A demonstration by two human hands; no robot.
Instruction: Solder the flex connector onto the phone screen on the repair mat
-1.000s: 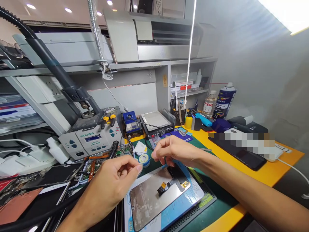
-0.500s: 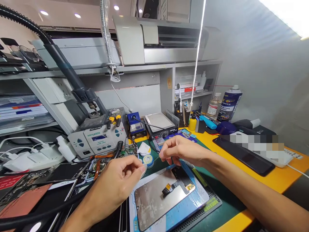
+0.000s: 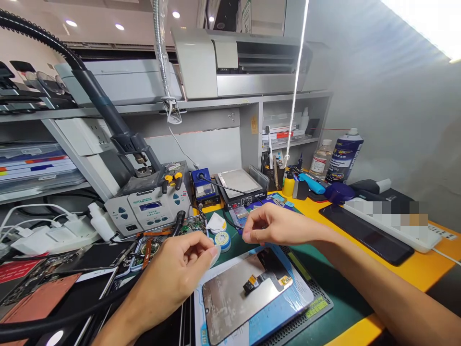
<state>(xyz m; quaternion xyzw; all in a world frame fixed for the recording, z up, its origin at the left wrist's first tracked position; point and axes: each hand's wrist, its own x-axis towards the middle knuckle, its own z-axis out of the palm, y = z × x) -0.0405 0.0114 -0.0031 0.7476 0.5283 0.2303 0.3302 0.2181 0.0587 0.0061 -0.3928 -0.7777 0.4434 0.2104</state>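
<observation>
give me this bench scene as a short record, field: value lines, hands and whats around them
setting: electronics repair bench with a yellow table and green mat
left hand: left hand pinching something small and pale between thumb and finger; what it is cannot be told
right hand: right hand with fingertips pinched above the screen, contents too small to tell
under the hands: phone screen panel lying face down, flex connector exposed
near: solder wick spool, rework station, black phone, spray can
</observation>
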